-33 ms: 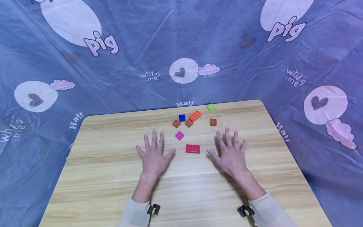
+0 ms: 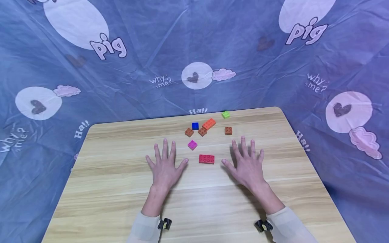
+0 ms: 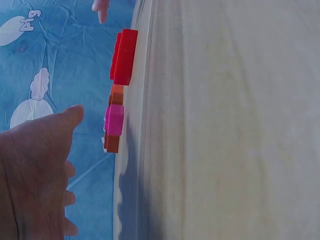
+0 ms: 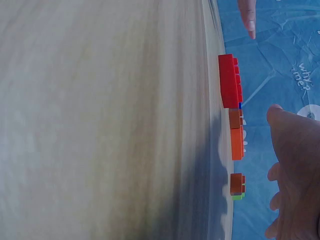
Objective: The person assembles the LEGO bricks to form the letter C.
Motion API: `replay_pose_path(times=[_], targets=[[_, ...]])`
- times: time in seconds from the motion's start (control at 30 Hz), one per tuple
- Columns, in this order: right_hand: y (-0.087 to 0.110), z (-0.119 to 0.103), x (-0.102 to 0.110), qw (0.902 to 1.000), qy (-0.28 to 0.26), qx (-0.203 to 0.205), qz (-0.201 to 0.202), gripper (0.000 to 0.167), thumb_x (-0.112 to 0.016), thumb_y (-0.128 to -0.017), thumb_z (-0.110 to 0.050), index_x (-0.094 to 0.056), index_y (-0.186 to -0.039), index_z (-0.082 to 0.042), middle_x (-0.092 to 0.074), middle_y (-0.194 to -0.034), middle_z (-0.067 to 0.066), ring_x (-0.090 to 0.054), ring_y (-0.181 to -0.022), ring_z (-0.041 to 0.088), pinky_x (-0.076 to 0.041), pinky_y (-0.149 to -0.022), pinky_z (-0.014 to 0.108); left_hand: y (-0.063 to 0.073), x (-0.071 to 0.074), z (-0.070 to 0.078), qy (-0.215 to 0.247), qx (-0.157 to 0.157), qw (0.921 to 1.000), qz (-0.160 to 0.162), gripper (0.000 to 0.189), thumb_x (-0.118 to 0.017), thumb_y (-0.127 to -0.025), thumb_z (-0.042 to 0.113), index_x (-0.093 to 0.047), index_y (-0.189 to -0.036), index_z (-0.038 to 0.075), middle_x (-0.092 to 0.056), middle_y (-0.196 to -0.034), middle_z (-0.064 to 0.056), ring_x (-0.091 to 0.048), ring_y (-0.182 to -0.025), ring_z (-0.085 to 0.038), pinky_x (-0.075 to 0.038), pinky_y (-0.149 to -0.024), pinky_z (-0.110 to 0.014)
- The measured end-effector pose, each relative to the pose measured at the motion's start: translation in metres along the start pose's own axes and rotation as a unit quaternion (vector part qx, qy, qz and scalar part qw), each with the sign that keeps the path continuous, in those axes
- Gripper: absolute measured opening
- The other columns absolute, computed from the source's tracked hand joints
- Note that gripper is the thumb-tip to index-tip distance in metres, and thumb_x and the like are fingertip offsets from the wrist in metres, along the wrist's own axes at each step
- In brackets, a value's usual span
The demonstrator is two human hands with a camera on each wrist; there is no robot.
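My left hand point(image 2: 165, 170) is spread flat, palm down, at the left of a red eight-stud brick point(image 2: 206, 159). On that brick's right, my right hand point(image 2: 248, 168) has its fingers spread too, the thumb pointing toward the brick. Neither hand holds anything. A magenta brick point(image 2: 192, 145) lies just beyond the left thumb. In the left wrist view the thumb point(image 3: 70, 117) is raised above the tabletop, near the magenta brick point(image 3: 115, 119). The right wrist view has the red brick point(image 4: 229, 81) standing ahead of the right thumb point(image 4: 276, 116).
Farther back on the wooden table point(image 2: 121, 209) lie a blue brick point(image 2: 195, 126), an orange brick point(image 2: 209, 124), brown bricks point(image 2: 189, 132) and a lime green brick point(image 2: 226, 114) near the back edge. One brown brick point(image 2: 228, 131) sits apart. Blue printed cloth point(image 2: 136, 94) surrounds the table's back and sides.
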State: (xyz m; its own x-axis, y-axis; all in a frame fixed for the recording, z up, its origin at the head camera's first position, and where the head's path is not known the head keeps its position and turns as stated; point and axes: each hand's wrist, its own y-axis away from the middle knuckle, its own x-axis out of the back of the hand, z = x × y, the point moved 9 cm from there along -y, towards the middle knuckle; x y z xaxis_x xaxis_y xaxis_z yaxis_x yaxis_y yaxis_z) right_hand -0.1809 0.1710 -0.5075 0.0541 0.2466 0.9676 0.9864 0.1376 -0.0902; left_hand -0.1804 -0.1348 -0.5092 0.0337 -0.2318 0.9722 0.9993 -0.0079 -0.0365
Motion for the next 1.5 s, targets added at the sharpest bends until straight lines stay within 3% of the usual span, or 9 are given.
replay_pose_path(times=[0.27, 0.4, 0.53, 0.63, 0.83, 1.07, 1.2, 1.37, 1.5], targets=[[-0.001, -0.001, 0.002, 0.9998, -0.014, 0.009, 0.014, 0.092, -0.051, -0.099, -0.074, -0.03, -0.168, -0.015, -0.013, -0.175, 0.021, -0.011, -0.156, 0.059, -0.01, -0.116, 0.087, 0.0, -0.002, 0.001, 0.021, -0.003, 0.9997, -0.009, 0.091, -0.046, -0.099, 0.077, -0.019, -0.17, 0.026, -0.008, -0.178, -0.01, 0.001, -0.16, -0.047, -0.007, -0.115, -0.088], [-0.008, 0.003, 0.008, 0.9924, -0.114, 0.019, 0.042, 0.087, -0.062, -0.1, -0.062, -0.036, -0.164, -0.01, -0.023, -0.172, 0.025, -0.026, -0.152, 0.058, -0.024, -0.115, 0.083, 0.0, -0.002, 0.011, 0.119, -0.044, 0.9918, -0.018, 0.087, -0.055, -0.103, 0.065, -0.021, -0.17, 0.021, -0.014, -0.177, -0.01, -0.013, -0.161, -0.044, -0.011, -0.121, -0.08], [-0.027, 0.018, 0.016, 0.9593, -0.269, 0.021, 0.085, 0.072, -0.078, -0.098, -0.034, -0.048, -0.155, -0.002, -0.043, -0.16, 0.028, -0.047, -0.141, 0.053, -0.042, -0.112, 0.073, -0.002, 0.003, 0.032, 0.275, -0.118, 0.9533, -0.04, 0.077, -0.069, -0.103, 0.043, -0.033, -0.167, 0.018, -0.034, -0.171, -0.008, -0.033, -0.156, -0.033, -0.025, -0.128, -0.061], [-0.047, 0.034, 0.014, 0.9312, -0.351, 0.015, 0.097, 0.064, -0.081, -0.096, -0.019, -0.053, -0.149, 0.001, -0.054, -0.15, 0.027, -0.056, -0.134, 0.049, -0.049, -0.111, 0.062, -0.006, 0.005, 0.046, 0.338, -0.158, 0.9261, -0.056, 0.067, -0.075, -0.101, 0.029, -0.046, -0.16, 0.016, -0.048, -0.162, -0.007, -0.044, -0.15, -0.028, -0.034, -0.126, -0.051], [-0.089, 0.058, -0.002, 0.8889, -0.45, -0.01, 0.085, 0.057, -0.081, -0.095, -0.01, -0.057, -0.145, 0.002, -0.06, -0.144, 0.028, -0.058, -0.134, 0.045, -0.047, -0.116, 0.055, -0.016, -0.009, 0.063, 0.339, -0.182, 0.9176, -0.099, 0.06, -0.079, -0.098, 0.027, -0.056, -0.152, 0.012, -0.054, -0.156, -0.006, -0.046, -0.148, -0.025, -0.034, -0.126, -0.045], [-0.12, 0.058, -0.023, 0.8719, -0.487, 0.012, 0.046, 0.059, -0.079, -0.095, -0.003, -0.054, -0.147, 0.009, -0.056, -0.148, 0.031, -0.051, -0.141, 0.046, -0.038, -0.122, 0.056, -0.028, -0.035, 0.073, 0.342, -0.2, 0.9097, -0.125, 0.056, -0.081, -0.096, 0.024, -0.061, -0.147, 0.015, -0.059, -0.152, -0.004, -0.047, -0.148, -0.026, -0.031, -0.128, -0.046], [-0.125, 0.05, -0.03, 0.8772, -0.478, 0.026, 0.037, 0.055, -0.08, -0.093, -0.002, -0.058, -0.142, 0.01, -0.059, -0.145, 0.03, -0.053, -0.139, 0.046, -0.04, -0.121, 0.054, -0.032, -0.044, 0.071, 0.325, -0.201, 0.9166, -0.116, 0.048, -0.08, -0.096, 0.024, -0.067, -0.142, 0.019, -0.065, -0.145, -0.001, -0.049, -0.146, -0.028, -0.025, -0.127, -0.053], [-0.124, 0.046, -0.03, 0.9095, -0.41, 0.036, 0.055, 0.041, -0.079, -0.095, -0.004, -0.068, -0.135, 0.002, -0.068, -0.134, 0.023, -0.063, -0.128, 0.04, -0.051, -0.112, 0.051, -0.035, -0.045, 0.07, 0.338, -0.214, 0.9116, -0.094, 0.033, -0.078, -0.098, 0.02, -0.075, -0.131, 0.021, -0.073, -0.132, 0.002, -0.06, -0.133, -0.024, -0.033, -0.122, -0.053], [-0.122, 0.045, -0.029, 0.9222, -0.378, 0.042, 0.069, 0.034, -0.076, -0.097, -0.005, -0.071, -0.13, 0.0, -0.071, -0.129, 0.02, -0.066, -0.122, 0.038, -0.054, -0.105, 0.051, -0.036, -0.046, 0.07, 0.341, -0.218, 0.9098, -0.091, 0.028, -0.077, -0.099, 0.02, -0.077, -0.127, 0.022, -0.075, -0.129, 0.006, -0.062, -0.129, -0.018, -0.034, -0.121, -0.048]])
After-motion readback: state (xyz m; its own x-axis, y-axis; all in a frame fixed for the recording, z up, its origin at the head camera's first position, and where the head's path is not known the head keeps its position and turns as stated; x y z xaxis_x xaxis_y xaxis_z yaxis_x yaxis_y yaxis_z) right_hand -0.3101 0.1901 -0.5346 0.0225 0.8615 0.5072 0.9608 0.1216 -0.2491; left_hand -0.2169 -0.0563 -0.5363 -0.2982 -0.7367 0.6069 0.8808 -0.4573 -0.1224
